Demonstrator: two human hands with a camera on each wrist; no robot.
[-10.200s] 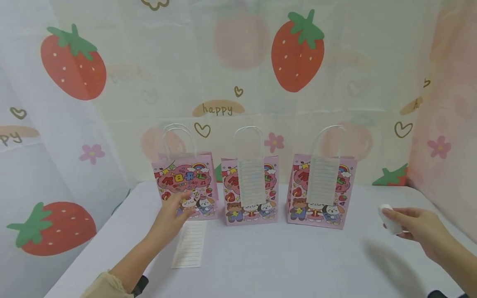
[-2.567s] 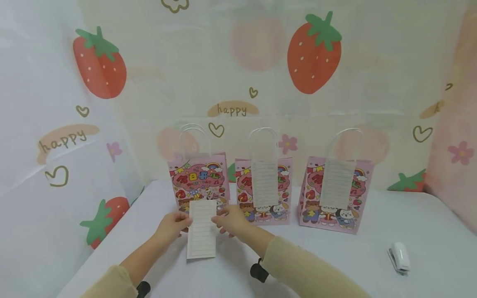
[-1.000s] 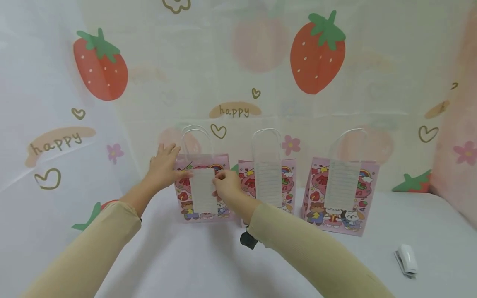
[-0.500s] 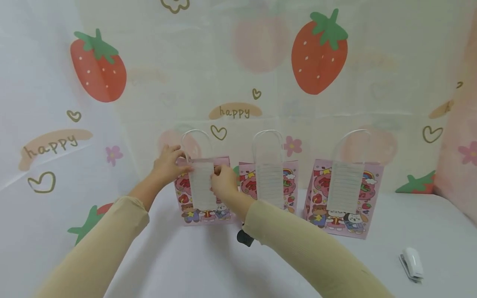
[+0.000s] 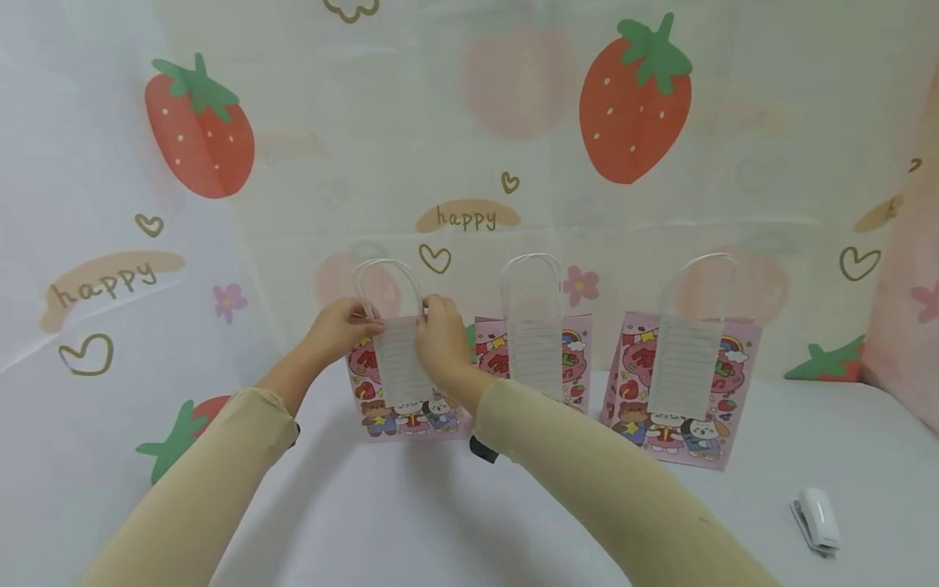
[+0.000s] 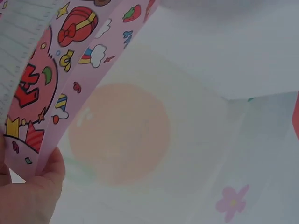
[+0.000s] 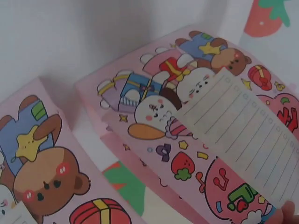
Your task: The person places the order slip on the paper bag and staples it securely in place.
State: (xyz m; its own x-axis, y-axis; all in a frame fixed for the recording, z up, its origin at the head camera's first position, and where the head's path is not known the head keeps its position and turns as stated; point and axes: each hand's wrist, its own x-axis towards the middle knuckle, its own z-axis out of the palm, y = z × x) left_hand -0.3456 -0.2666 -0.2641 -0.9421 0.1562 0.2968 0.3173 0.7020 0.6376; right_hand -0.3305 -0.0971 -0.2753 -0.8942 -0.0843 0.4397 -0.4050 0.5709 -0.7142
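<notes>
At the left stands a pink paper gift bag (image 5: 376, 391) with cartoon animals and white handles. A lined paper slip (image 5: 399, 363) lies upright against its front, top edge near the bag's rim. My left hand (image 5: 343, 328) pinches the bag's top left corner, thumb at the slip's upper left; the left wrist view shows fingers on both sides of the corner. My right hand (image 5: 446, 342) holds the top right side where slip and rim meet. In the right wrist view only fingertips (image 7: 286, 213) show by the slip's corner; the thumb is mostly hidden.
Two matching gift bags, a middle one (image 5: 499, 383) and a right one (image 5: 634, 391), stand alongside, each with a lined slip on its front. A small white stapler (image 5: 817, 518) lies on the white table at the right. A strawberry-print cloth (image 5: 352, 147) hangs behind.
The stapler has passed from the right hand to the table. The slip has gone from the table up to the left bag's front. Lately both hands have risen to its rim.
</notes>
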